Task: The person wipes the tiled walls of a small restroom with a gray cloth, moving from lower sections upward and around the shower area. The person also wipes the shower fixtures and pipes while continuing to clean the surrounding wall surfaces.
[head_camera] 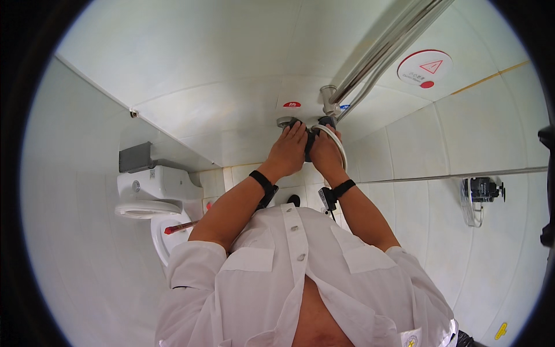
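Both of my hands are on a dark wall-mounted shower mixer (pixel 309 147), which they largely hide. The extended fingers of my left hand (pixel 288 149) lie close together over its left end, next to a round metal wall flange (pixel 284 122). On the right end, my right hand (pixel 326 152) has its fingers curled around the dark body. A pale shower hose (pixel 336 141) loops over the back of that hand. Just above it, a chrome riser pipe (pixel 373 58) joins the fitting. Whether a dark cloth is also under my fingers cannot be made out.
A white toilet (pixel 158 184) with a red-tipped stick (pixel 180 227) across its bowl stands at left. A wire shelf with a black bottle (pixel 482 189) hangs on the right wall. Above are a round warning sign (pixel 425 68) and a red hot-water label (pixel 292 104).
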`<state>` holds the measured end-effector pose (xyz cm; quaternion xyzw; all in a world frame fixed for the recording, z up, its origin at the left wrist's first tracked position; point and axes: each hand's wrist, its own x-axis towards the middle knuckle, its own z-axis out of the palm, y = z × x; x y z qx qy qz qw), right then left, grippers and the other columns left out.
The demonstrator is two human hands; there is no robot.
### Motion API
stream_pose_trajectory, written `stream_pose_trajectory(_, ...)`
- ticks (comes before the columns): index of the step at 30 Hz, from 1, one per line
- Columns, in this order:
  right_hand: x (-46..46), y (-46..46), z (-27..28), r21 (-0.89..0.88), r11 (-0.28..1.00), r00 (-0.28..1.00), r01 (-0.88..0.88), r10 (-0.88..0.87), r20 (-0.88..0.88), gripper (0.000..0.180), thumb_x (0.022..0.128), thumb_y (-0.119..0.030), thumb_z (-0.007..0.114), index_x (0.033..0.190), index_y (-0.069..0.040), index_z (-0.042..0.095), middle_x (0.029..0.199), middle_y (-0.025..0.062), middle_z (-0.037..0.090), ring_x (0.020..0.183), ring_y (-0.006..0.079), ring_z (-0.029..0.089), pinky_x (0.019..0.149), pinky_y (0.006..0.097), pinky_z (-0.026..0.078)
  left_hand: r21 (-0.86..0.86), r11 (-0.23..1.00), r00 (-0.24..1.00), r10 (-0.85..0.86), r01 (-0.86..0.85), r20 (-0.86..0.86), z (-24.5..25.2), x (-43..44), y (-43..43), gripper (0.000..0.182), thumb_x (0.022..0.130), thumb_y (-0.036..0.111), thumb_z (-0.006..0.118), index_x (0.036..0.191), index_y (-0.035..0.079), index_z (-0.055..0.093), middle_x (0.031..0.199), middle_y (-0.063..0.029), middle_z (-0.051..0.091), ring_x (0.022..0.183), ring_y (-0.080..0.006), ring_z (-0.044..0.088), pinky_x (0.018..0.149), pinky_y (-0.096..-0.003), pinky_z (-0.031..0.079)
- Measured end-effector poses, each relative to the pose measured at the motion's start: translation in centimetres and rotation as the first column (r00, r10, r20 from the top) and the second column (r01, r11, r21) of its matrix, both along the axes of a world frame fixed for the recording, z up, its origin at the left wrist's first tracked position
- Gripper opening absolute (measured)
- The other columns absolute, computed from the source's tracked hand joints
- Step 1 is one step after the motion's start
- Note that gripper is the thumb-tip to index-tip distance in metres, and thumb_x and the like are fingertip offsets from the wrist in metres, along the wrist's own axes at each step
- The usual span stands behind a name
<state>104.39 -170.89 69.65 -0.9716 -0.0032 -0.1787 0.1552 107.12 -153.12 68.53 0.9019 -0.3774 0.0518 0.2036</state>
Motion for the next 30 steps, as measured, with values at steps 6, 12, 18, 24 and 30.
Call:
stream_pose_trajectory(6,-1.6,-0.2,-0.2,0.100,0.989,0.994,-0.106,0.103,0.043,0.034,0.108,-0.014,0.061,0.133,0.006,0.068,0.144,0.0307,0.066,0.126,0.0492,0.066,0.111,0.0521,0.054,0.061,0.998,1.000,-0.001,0.002,-0.010,-0.3,-1.4,1.0,0.072,0.093,0.018,0.072,0.156,-0.011,0.052,0.175,-0.0282,0.040,0.167,-0.0422,0.031,0.137,-0.0553,0.027)
stream_pose_trajectory(12,0.0,-1.1,-0.8,-0.005,0.999,0.999,0.051,-0.051,0.014,0.034,0.108,-0.016,0.061,0.134,0.005,0.069,0.145,0.0315,0.066,0.138,0.0504,0.058,0.121,0.0559,0.044,-0.078,0.997,0.999,0.023,-0.020,0.029,-0.3,-0.1,-1.0,0.080,0.091,0.024,0.079,0.157,-0.012,0.049,0.174,-0.0322,0.039,0.167,-0.0459,0.029,0.137,-0.0566,0.024)
stream_pose_trajectory(18,-1.2,-0.9,-0.8,0.077,0.997,1.000,-0.026,0.026,-0.007,0.036,0.108,-0.016,0.061,0.135,0.007,0.068,0.147,0.0318,0.065,0.137,0.0502,0.059,0.121,0.0549,0.045,0.004,1.000,1.000,0.025,-0.025,-0.015,-0.5,-1.2,-0.8,0.079,0.094,0.026,0.077,0.158,-0.012,0.049,0.174,-0.0305,0.039,0.167,-0.0437,0.030,0.138,-0.0561,0.023)
stream_pose_trajectory(24,-1.8,-0.4,-0.8,0.162,0.983,0.991,-0.085,0.101,-0.092,0.051,0.108,-0.021,0.063,0.150,0.008,0.059,0.154,0.0292,0.062,0.148,0.0485,0.052,0.123,0.0597,0.042,-0.030,0.997,0.996,0.078,-0.077,0.033,-0.8,-1.7,-0.9,0.077,0.097,0.030,0.073,0.158,-0.011,0.050,0.174,-0.0296,0.041,0.167,-0.0425,0.031,0.137,-0.0561,0.024)
stream_pose_trajectory(30,-0.2,-1.0,-1.1,0.040,0.999,0.991,-0.016,0.021,-0.129,0.054,0.108,-0.022,0.062,0.153,0.009,0.057,0.160,0.0284,0.058,0.149,0.0495,0.051,0.127,0.0580,0.039,-0.086,0.992,0.993,0.100,-0.094,0.063,-0.6,-0.5,-1.5,0.078,0.096,0.030,0.074,0.158,-0.011,0.050,0.176,-0.0287,0.038,0.168,-0.0418,0.030,0.137,-0.0562,0.023)
